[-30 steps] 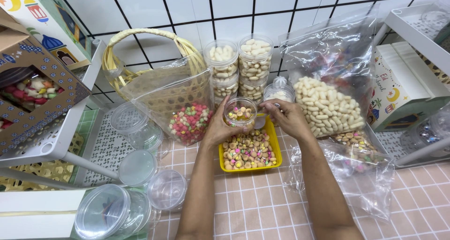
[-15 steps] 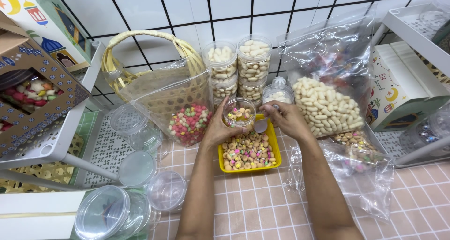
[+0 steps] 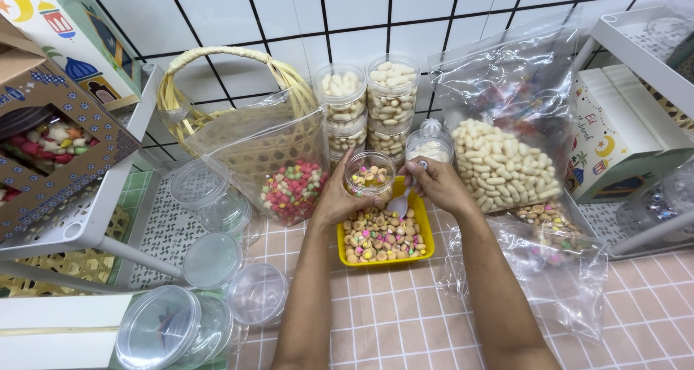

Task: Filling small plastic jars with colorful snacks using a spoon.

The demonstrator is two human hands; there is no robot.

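Observation:
My left hand (image 3: 334, 196) grips a small clear round jar (image 3: 369, 175) part filled with tiny iced biscuits, held above the far end of a yellow tray (image 3: 427, 234). The tray holds a heap of the same small biscuits with coloured icing tops. My right hand (image 3: 437, 184) holds a small clear plastic scoop (image 3: 400, 204) by its handle, its bowl dipped down into the biscuits at the tray's far right.
Behind stand stacked clear jars of pale biscuits (image 3: 367, 108), a woven basket (image 3: 217, 102), a bag of pink and green sweets (image 3: 292, 189) and a big bag of pale biscuits (image 3: 506, 164). Empty clear jars and lids (image 3: 210, 258) lie at left. White shelving flanks both sides.
My right hand has brought the scoop down from beside the jar's rim into the tray's biscuits. The jar in my left hand has barely moved.

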